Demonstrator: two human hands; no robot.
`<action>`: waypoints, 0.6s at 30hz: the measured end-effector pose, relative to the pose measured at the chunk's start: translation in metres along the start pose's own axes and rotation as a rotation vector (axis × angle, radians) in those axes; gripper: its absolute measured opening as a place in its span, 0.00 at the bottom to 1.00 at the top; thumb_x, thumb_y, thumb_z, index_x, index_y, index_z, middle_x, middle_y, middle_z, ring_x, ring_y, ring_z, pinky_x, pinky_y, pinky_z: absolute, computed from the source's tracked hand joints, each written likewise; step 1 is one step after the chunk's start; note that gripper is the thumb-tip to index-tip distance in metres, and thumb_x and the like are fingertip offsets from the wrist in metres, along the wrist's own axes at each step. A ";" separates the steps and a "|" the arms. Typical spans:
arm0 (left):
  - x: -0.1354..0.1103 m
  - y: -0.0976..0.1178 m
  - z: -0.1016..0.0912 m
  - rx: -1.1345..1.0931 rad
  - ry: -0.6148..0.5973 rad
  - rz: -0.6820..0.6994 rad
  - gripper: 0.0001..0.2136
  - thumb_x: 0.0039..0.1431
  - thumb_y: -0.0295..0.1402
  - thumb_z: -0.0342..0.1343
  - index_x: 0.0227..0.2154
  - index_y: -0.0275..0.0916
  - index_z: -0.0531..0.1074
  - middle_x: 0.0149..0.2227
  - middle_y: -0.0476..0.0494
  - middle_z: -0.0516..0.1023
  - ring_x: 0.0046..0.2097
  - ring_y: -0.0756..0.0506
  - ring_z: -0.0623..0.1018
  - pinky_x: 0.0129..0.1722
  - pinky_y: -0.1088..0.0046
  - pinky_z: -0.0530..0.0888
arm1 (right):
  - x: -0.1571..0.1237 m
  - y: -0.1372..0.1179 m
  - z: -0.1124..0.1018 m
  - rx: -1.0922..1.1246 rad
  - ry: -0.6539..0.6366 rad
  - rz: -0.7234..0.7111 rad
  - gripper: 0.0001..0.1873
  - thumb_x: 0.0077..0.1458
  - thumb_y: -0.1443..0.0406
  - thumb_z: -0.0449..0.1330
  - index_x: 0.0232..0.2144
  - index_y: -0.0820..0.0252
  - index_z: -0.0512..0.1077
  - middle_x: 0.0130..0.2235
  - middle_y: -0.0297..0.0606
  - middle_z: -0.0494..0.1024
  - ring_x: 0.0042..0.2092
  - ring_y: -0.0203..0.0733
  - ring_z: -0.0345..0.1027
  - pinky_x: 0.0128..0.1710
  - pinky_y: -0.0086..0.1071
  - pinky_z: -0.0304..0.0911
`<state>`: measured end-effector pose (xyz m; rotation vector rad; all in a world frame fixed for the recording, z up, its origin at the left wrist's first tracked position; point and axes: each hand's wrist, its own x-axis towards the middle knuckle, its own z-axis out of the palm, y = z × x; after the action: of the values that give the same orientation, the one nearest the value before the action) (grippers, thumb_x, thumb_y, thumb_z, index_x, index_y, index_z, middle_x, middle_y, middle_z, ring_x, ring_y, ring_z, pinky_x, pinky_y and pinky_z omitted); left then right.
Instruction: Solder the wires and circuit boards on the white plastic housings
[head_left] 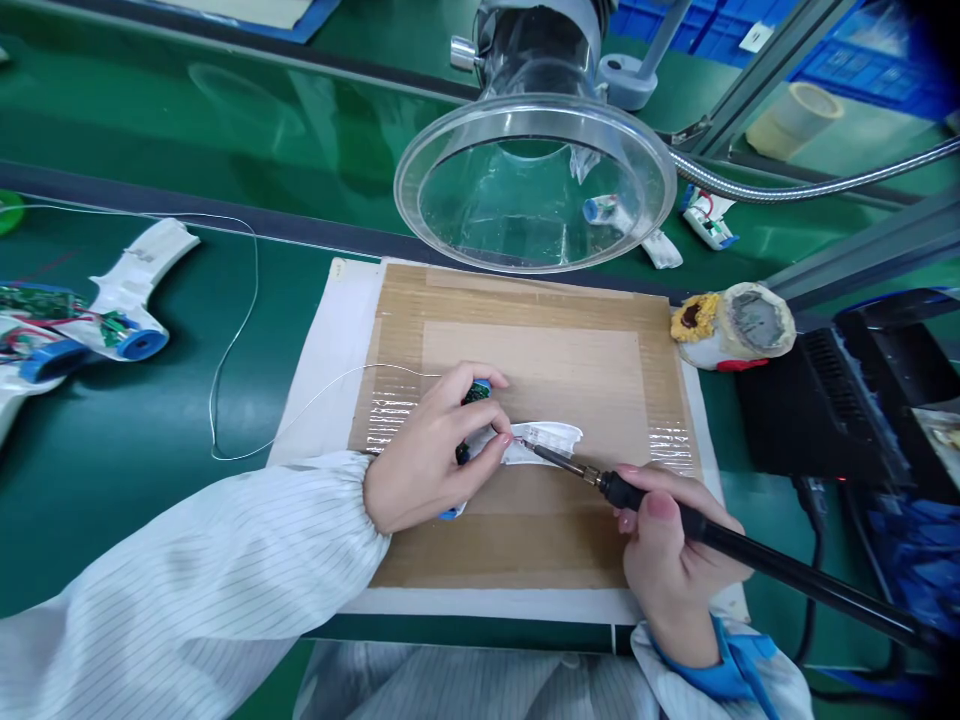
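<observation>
Striped L sleeve (225,560) is closest, btm L, cuff gathered at wrist; L hand (431,455) curls closed over white part (551,440) w/ green PCB (478,392), thumb + fingertip pinched tog. at it, what's btwn them too small to tell. R hand (679,550) grips soldering iron (795,565) pen-style, tip at white part just beside L fingertips; blue cuff (701,655) at that wrist. White part is approx. mid of taped brown cardboard (540,370), on white sheet (337,320), on green bench (127,500). Thin wire (256,265) loops from far L to L hand. Far L: white shells (139,275) w/ PCBs, red leads, blue ends. Beyond cardboard: clear round hood (517,200). To R: pot (757,325) w/ yellow sponge (694,318), next to black box (832,400); metal hose (787,190) behind, blue bins (877,70) top R
</observation>
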<state>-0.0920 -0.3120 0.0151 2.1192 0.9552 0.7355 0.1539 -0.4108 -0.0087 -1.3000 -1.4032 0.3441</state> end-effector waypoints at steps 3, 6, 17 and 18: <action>0.000 -0.001 0.000 0.007 0.006 0.010 0.08 0.74 0.26 0.57 0.38 0.40 0.79 0.59 0.34 0.76 0.62 0.37 0.81 0.62 0.58 0.79 | 0.000 -0.001 -0.001 -0.013 0.036 0.031 0.11 0.74 0.60 0.66 0.39 0.54 0.86 0.26 0.31 0.81 0.20 0.33 0.67 0.18 0.30 0.61; 0.000 -0.001 0.000 0.012 0.009 0.019 0.09 0.74 0.26 0.56 0.38 0.39 0.79 0.59 0.34 0.76 0.62 0.38 0.80 0.62 0.58 0.79 | 0.000 -0.002 -0.002 -0.011 0.174 0.051 0.15 0.75 0.55 0.65 0.39 0.56 0.85 0.26 0.31 0.81 0.18 0.33 0.67 0.18 0.30 0.62; -0.002 -0.002 0.002 0.020 0.014 0.027 0.08 0.74 0.26 0.56 0.38 0.39 0.80 0.60 0.34 0.76 0.62 0.38 0.81 0.63 0.57 0.79 | 0.015 -0.002 0.017 -0.295 -0.288 -0.123 0.21 0.72 0.69 0.66 0.63 0.46 0.78 0.55 0.35 0.91 0.53 0.44 0.90 0.53 0.33 0.86; -0.002 -0.002 0.001 0.028 0.012 0.024 0.08 0.74 0.26 0.57 0.38 0.40 0.80 0.60 0.34 0.76 0.62 0.38 0.81 0.63 0.57 0.80 | 0.015 -0.002 0.017 -0.300 -0.299 -0.141 0.23 0.72 0.70 0.66 0.64 0.45 0.77 0.55 0.35 0.91 0.52 0.44 0.90 0.52 0.32 0.86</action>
<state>-0.0933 -0.3126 0.0126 2.1557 0.9538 0.7520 0.1426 -0.3911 -0.0052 -1.4215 -1.8447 0.2452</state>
